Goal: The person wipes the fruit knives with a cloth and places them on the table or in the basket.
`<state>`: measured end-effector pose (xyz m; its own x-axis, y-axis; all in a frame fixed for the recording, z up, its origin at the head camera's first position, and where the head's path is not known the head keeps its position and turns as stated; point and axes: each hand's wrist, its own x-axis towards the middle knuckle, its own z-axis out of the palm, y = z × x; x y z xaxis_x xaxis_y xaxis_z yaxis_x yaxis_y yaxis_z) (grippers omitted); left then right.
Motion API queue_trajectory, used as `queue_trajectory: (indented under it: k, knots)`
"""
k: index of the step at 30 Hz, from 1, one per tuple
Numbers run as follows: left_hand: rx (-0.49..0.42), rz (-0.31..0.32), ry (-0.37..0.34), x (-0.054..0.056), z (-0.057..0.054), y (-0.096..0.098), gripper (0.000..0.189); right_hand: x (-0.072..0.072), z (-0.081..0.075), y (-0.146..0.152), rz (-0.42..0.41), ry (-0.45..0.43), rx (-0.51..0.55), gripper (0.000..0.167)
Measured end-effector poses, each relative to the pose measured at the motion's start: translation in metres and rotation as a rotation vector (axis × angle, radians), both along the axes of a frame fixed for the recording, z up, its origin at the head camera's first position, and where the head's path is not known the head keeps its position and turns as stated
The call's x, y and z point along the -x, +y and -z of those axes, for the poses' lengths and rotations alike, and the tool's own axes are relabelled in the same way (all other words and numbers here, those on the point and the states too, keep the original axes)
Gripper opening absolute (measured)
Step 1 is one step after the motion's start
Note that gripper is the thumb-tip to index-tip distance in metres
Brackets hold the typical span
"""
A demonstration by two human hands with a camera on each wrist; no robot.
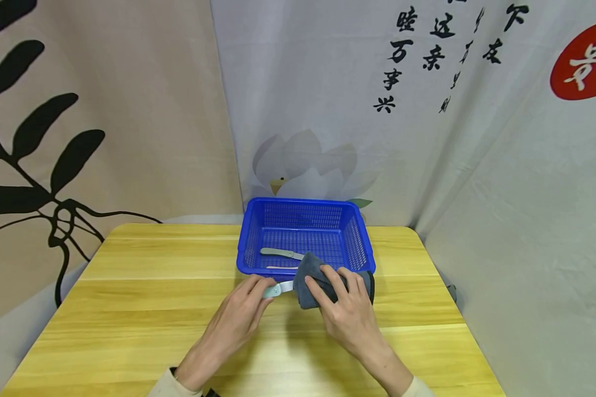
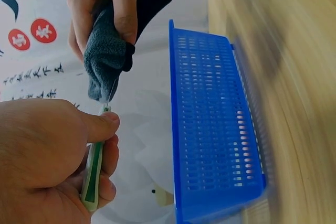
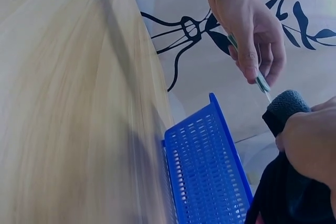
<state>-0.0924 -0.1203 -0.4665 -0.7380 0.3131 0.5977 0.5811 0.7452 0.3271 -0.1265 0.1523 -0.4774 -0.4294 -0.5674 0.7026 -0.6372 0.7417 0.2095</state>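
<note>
My left hand grips the pale green handle of a knife, thumb pressed along it. The knife's blade points right into a dark grey cloth, which covers most of it. Fingers of my right hand pinch the folded cloth around the blade. In the left wrist view, a short bit of thin blade shows between the handle and the cloth. Both hands are above the table, just in front of a blue basket.
Inside the basket lies another knife with a pale handle, its tip behind the cloth. A thin pinkish strip lies near the basket's front wall. The wooden table reaches to a printed curtain behind.
</note>
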Motion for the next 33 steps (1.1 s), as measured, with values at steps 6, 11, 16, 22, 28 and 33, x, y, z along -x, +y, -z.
queue_trajectory:
  k: [6,11,16,22,28,33]
  knots:
    - [-0.019,-0.047,0.000,-0.001,0.000,-0.004,0.030,0.001,-0.002,0.004,0.009,-0.012,0.022,0.045]
    - [-0.035,-0.062,0.037,0.000,-0.001,-0.004,0.034,-0.005,-0.005,-0.008,-0.036,0.011,0.045,0.044]
    - [-0.043,-0.052,0.035,0.001,-0.002,0.001,0.030,-0.011,-0.002,-0.023,-0.065,0.005,0.008,0.039]
    - [-0.039,-0.053,0.023,0.001,-0.003,0.005,0.028,-0.018,-0.002,-0.033,-0.036,-0.043,-0.053,0.069]
    - [-0.035,-0.043,0.032,0.001,-0.001,0.005,0.024,-0.019,-0.002,-0.033,0.008,-0.075,-0.067,0.065]
    - [-0.032,-0.043,0.040,0.001,0.000,0.005,0.023,-0.017,-0.002,-0.031,0.012,-0.063,-0.058,0.060]
